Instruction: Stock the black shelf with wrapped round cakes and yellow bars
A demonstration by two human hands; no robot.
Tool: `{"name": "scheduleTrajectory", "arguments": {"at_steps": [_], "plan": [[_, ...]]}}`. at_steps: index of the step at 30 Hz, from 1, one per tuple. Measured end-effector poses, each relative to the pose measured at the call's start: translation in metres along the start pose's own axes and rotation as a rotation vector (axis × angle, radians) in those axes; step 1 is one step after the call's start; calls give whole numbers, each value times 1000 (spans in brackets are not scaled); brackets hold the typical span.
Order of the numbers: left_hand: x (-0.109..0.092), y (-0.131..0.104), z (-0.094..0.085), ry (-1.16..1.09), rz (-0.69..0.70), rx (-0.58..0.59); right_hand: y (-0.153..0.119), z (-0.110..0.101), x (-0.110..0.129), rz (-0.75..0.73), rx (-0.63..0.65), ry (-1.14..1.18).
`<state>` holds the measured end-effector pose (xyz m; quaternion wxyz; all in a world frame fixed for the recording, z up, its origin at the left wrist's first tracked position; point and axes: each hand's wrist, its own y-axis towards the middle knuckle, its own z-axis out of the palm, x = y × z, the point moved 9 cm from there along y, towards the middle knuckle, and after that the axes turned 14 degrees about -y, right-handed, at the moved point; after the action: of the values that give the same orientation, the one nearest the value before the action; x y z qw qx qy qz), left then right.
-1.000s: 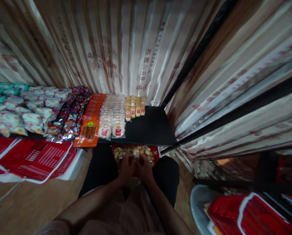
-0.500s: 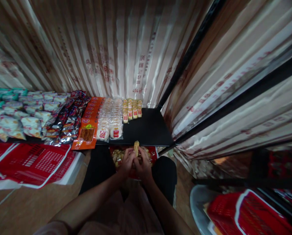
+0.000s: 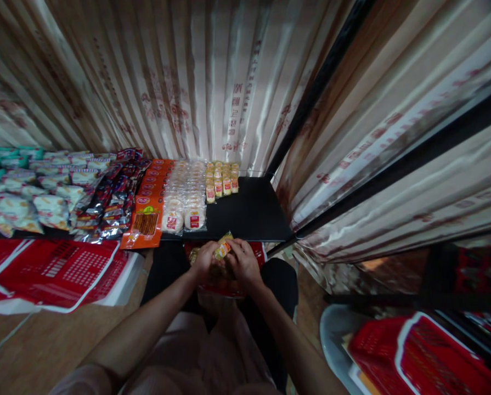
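Observation:
Between my two hands is a small yellow snack packet [image 3: 223,249] with an orange-and-white label facing up. My left hand [image 3: 205,259] pinches its left side, and my right hand [image 3: 245,264] closes on its right side. Below them, a red bag [image 3: 224,289] holding more small packets rests between my knees, partly covered by my hands. On the black shelf [image 3: 253,211] just beyond, similar yellow packets [image 3: 222,181] stand in short rows. Left of these lie clear packs of round white crackers [image 3: 183,216].
Orange snack bags [image 3: 146,214], dark foil packs [image 3: 113,203] and white-and-teal packets [image 3: 18,211] line the shelf leftward. Red bags [image 3: 51,271] lie below on the left. A grey tub [image 3: 331,340] and another red bag [image 3: 442,362] stand at right. A black frame post [image 3: 311,93] rises beside the curtain [image 3: 212,82].
The packet has turned in my hands from upright on edge to tilted with its label showing. My hands have moved slightly apart and up.

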<state>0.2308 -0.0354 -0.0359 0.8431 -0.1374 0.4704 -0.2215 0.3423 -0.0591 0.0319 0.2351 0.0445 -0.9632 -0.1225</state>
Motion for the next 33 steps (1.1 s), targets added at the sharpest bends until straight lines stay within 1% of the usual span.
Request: {"name": "scheduleTrajectory", "arguments": {"at_steps": [5,9,12,15,18,21,24,27,30,33], "plan": [[-8,3,-1,129,-74,6,7,-1,7,-121,104,-101],[-15,5,8,199,-159,81,11,0,7,-176,155,-132],[-22,8,18,192,-211,126,16,-3,4,-191,123,-150],[-30,16,24,154,-212,77,26,-7,-2,-171,42,-148],[-38,28,26,133,-163,-21,41,-9,-12,-98,-31,-125],[-49,40,29,100,-51,-103,58,-7,-22,6,-83,-79],[-59,53,34,104,57,-157,75,-2,-32,107,-123,-12],[-67,65,39,131,157,-191,91,7,-40,182,-142,20],[-77,74,44,158,273,-198,107,16,-47,241,-155,22],[-84,82,48,207,336,-197,123,25,-52,287,-172,9]]}}
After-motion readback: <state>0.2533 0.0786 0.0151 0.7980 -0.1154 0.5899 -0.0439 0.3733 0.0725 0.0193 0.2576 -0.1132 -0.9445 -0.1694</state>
